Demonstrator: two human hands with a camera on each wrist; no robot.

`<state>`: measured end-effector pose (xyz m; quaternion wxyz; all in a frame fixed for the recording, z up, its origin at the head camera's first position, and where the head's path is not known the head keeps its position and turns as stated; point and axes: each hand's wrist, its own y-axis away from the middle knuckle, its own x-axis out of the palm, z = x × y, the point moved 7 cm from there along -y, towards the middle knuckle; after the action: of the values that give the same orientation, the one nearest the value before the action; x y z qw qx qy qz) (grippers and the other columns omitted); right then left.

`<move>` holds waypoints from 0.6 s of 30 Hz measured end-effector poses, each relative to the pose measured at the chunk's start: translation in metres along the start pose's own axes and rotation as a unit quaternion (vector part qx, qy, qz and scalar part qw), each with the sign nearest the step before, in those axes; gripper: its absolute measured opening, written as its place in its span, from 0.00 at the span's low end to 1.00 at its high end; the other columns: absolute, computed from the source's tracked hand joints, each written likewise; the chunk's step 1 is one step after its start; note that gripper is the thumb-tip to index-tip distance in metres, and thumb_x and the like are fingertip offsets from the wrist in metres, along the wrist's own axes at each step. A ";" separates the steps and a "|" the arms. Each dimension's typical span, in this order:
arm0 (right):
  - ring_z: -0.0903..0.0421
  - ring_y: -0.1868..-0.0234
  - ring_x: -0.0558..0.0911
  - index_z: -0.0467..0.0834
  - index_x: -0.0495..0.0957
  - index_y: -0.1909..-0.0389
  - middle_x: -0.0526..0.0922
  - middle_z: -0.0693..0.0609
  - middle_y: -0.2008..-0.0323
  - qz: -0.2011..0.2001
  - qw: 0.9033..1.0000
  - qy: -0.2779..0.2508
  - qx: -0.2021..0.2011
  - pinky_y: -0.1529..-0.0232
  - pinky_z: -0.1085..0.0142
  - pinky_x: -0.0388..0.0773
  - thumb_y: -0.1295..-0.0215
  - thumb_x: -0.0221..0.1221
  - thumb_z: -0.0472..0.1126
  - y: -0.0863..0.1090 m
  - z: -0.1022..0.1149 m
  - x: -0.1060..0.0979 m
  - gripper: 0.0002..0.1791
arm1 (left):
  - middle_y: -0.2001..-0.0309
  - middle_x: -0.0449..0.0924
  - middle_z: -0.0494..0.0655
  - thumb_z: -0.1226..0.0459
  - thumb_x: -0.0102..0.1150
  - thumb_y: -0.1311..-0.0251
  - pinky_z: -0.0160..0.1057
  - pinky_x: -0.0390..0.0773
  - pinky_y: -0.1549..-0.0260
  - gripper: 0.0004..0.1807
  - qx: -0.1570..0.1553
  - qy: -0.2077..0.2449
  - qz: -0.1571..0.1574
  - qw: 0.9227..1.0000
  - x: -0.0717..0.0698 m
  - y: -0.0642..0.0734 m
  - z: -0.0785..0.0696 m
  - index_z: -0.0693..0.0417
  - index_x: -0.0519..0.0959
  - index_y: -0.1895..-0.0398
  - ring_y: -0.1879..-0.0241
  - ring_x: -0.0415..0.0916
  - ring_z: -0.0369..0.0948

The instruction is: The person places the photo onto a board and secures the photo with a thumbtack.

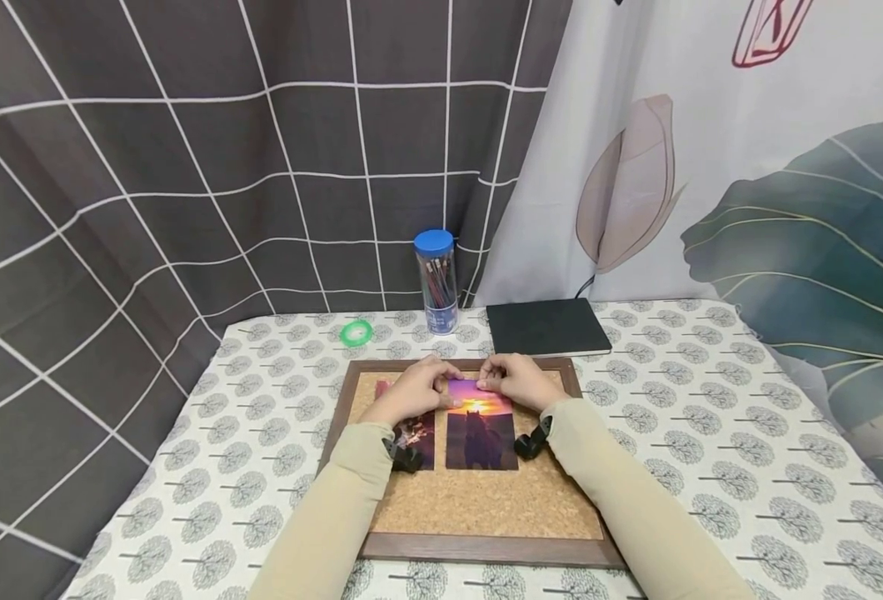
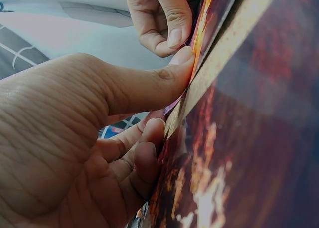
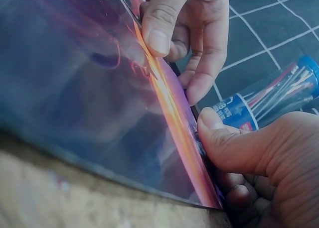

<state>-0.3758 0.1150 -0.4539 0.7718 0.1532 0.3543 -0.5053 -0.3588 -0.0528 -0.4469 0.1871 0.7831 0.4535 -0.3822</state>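
A sunset photo (image 1: 481,437) with a dark horse lies upright in the picture on a framed corkboard (image 1: 501,508). My left hand (image 1: 416,390) holds its upper left side, the thumb (image 2: 172,81) on the print's edge and the other fingers toward the board's top. At the top edge of the same photo, my right hand (image 1: 516,379) pinches with thumb (image 3: 214,126) and curled fingers; whatever lies between those fingertips is hidden. Left of it on the cork is a second, darker photo (image 1: 424,454), partly covered by the left hand and wrist. Its reddish, glossy surface fills much of the left wrist view.
Behind the board stand a clear jar (image 1: 438,287) of pencils with a blue lid and a green ring-shaped roll (image 1: 356,332). A flat black tablet-like pad (image 1: 549,327) lies at the back right. A tree-print cloth (image 1: 254,450) covers the table, with curtains (image 1: 314,167) behind.
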 end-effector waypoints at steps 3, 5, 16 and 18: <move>0.58 0.71 0.77 0.47 0.82 0.69 0.80 0.56 0.75 -0.007 1.000 -0.001 0.005 0.65 0.63 0.74 0.36 0.67 0.39 0.000 0.000 -0.002 0.04 | 0.61 0.72 0.42 0.58 0.74 0.44 0.39 0.74 0.61 0.23 -0.004 0.000 0.001 1.000 -0.001 -0.001 -0.001 0.51 0.82 0.45 0.64 0.71 0.38; 0.58 0.72 0.76 0.47 0.82 0.70 0.79 0.56 0.75 -0.010 1.000 0.000 0.008 0.66 0.63 0.74 0.36 0.67 0.39 0.000 0.000 -0.003 0.04 | 0.61 0.72 0.42 0.58 0.74 0.44 0.39 0.74 0.61 0.22 -0.006 -0.002 0.001 1.000 -0.001 -0.001 -0.001 0.51 0.82 0.45 0.64 0.71 0.38; 0.59 0.71 0.77 0.48 0.83 0.70 0.81 0.57 0.74 -0.012 1.000 0.004 0.018 0.64 0.63 0.74 0.36 0.68 0.41 -0.001 -0.003 -0.001 0.05 | 0.61 0.72 0.42 0.57 0.74 0.44 0.40 0.75 0.60 0.23 -0.011 -0.001 0.002 1.000 0.001 0.000 0.001 0.50 0.82 0.45 0.64 0.72 0.38; 0.59 0.71 0.77 0.48 0.83 0.70 0.81 0.57 0.74 -0.012 1.000 0.002 0.018 0.64 0.63 0.74 0.36 0.67 0.41 -0.001 -0.003 -0.001 0.04 | 0.61 0.72 0.42 0.58 0.74 0.44 0.40 0.75 0.60 0.23 -0.011 -0.001 0.002 1.000 0.001 0.000 0.001 0.50 0.82 0.45 0.64 0.72 0.38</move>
<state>-0.3781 0.1175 -0.4550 0.7620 0.1642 0.3489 -0.5203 -0.3594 -0.0529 -0.4484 0.1969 0.7817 0.4559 -0.3772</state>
